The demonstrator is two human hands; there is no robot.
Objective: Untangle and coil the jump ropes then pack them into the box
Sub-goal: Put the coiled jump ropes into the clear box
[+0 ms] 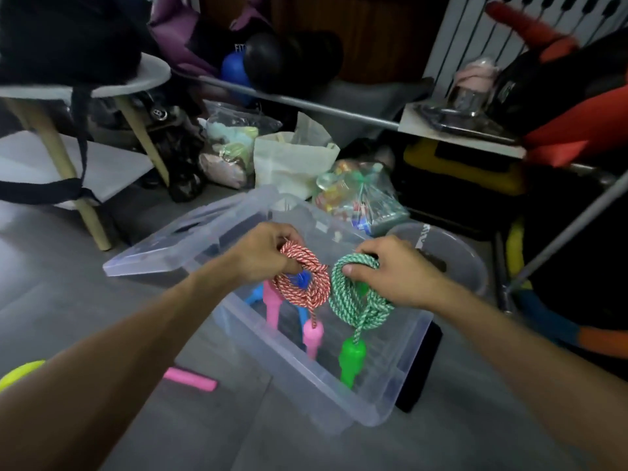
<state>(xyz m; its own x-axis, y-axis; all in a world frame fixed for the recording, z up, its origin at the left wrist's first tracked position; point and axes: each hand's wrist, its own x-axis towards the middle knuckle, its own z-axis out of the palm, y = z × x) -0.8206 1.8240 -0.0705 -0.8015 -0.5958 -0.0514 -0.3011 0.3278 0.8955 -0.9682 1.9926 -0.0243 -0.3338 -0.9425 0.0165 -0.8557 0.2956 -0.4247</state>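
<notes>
Over the clear box point(390, 379), my left hand point(261, 254) grips the red coil point(302, 283), my right hand point(394, 271) the green coil point(356, 294); soft, light braid, best pinched across the bundled loops.

It was a cluttered home storage room: a grey floor point(68, 300), a white radiator point(475, 25), exercise balls point(272, 59) and bags of toys point(360, 195).

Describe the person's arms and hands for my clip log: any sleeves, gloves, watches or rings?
Both forearms are bare as far up as the frame shows, with no sleeve edge in view. The left hand and right hand wear no gloves. No watch, band or bracelet shows at either wrist, and no ring is visible, though the picture is dim and somewhat blurred.
</notes>
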